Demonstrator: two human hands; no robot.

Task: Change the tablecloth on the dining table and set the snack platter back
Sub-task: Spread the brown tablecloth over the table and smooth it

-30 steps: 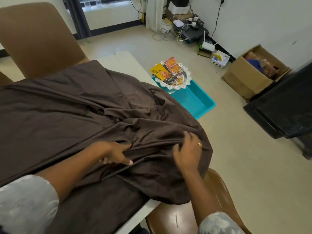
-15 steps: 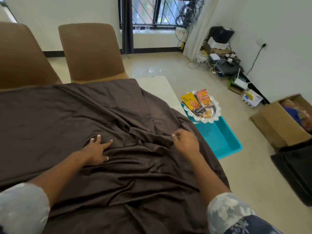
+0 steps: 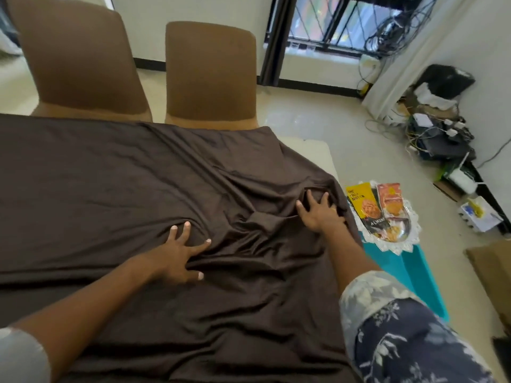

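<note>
The left fingers [image 3: 187,230] are lying spread apart and straight, pressing flat on the brown tablecloth [image 3: 116,183], with the thumb stretching toward the right. The left hand [image 3: 177,257] is resting on a bunch of wrinkles near the middle of the cloth. The right fingers [image 3: 309,200] are also fanning apart, and their tips are pushing into a raised fold; whether they are catching any cloth underneath cannot be told. The right hand [image 3: 319,215] is sitting close to the right edge of the cloth, further away than the left.

The tablecloth is covering most of the counter [image 3: 313,152], lying smoother on the left and creasing around both hands, while a pale far-right corner of the counter is showing bare. The snack platter [image 3: 401,247], with its lacy white rim, is sitting off the counter to the right, on top of a teal tub [image 3: 414,277] on the floor. A yellow-and-black almond packet [image 3: 363,207] and an orange packet [image 3: 390,200] are lying in the platter side by side.

Two brown chairs [image 3: 210,73] are standing along the far side. A cardboard box [image 3: 495,272] is sitting on the floor at the right edge.
</note>
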